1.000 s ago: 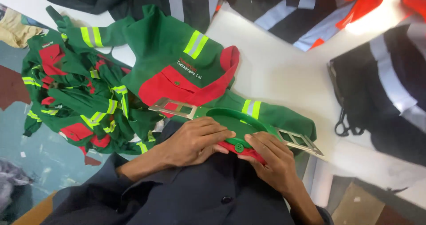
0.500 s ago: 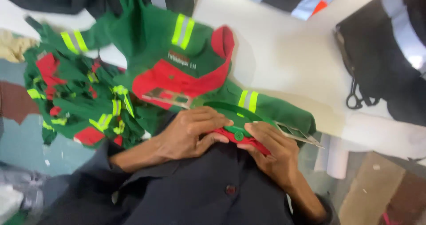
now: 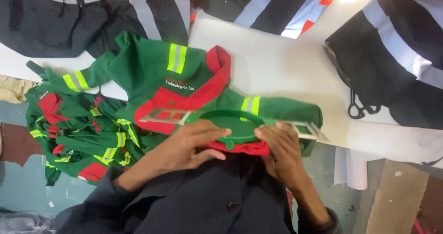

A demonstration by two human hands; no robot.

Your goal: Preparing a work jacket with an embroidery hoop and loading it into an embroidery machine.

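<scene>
A green embroidery hoop (image 3: pixel 235 122) with grey metal side brackets lies near the front edge of the white table (image 3: pixel 286 63), clamped over a green and red garment (image 3: pixel 184 77) with yellow reflective stripes. Everything else is placed from this hoop.

Far to the hoop's left, a heap of matching green and red garments (image 3: pixel 78 128) hangs off the table edge over the bluish floor (image 3: pixel 18 188). Above that heap, a dark grey garment with pale reflective bands (image 3: pixel 69 17) covers the table's back corner.

Just left of the hoop, the left hand (image 3: pixel 189 144) lies flat with its fingers stretched out, fingertips touching the hoop's near rim and pressing the red cloth beneath it. The garment's red collar and a line of white stitched lettering sit just beyond the hoop on the same side.

At the hoop's near rim a small green knob sticks out between the two hands. The right hand (image 3: pixel 281 153) curls over the rim's right end, fingers bent around the hoop and the red cloth edge, partly covering the right bracket.

Beyond the hoop, another dark garment with pale and orange bands (image 3: pixel 272 8) lies at the table's back. Well to the right, black scissors (image 3: pixel 362 107) rest on the table against a black garment with a grey band (image 3: pixel 397 54).
</scene>
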